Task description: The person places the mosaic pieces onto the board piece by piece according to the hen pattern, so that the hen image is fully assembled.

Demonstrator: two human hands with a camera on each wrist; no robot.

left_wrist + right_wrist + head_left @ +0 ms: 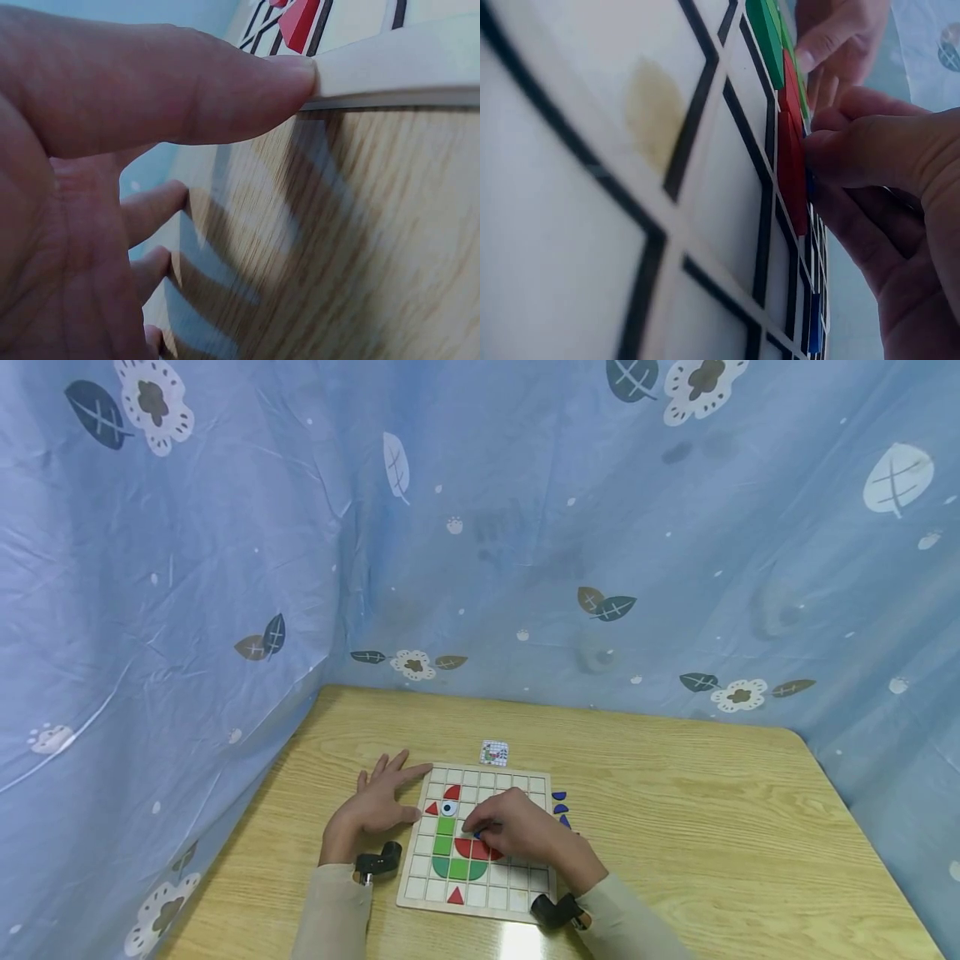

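Note:
A white gridded board (pixel 416 889) with a pale wooden rim lies on the table. My left hand (pixel 378 806) is at its left side, fingers spread; in the left wrist view the thumb (pixel 225 86) presses against the board's edge. Over the middle of the board, my right hand (pixel 517 831) pinches a small blue piece (pixel 477 835), mostly hidden by the fingers, just above the red pieces (pixel 472 849). Also on the grid are green squares (pixel 446 826), green rounded pieces (pixel 477 870), a round eye piece (pixel 448 808) and a red triangle (pixel 455 896).
Several loose blue pieces (pixel 560 808) lie on the table along the board's right side. Behind the board is a small picture card (pixel 493 752) showing a gridded pattern. A blue patterned cloth (pixel 480 568) hangs beyond the wooden table (pixel 712 827).

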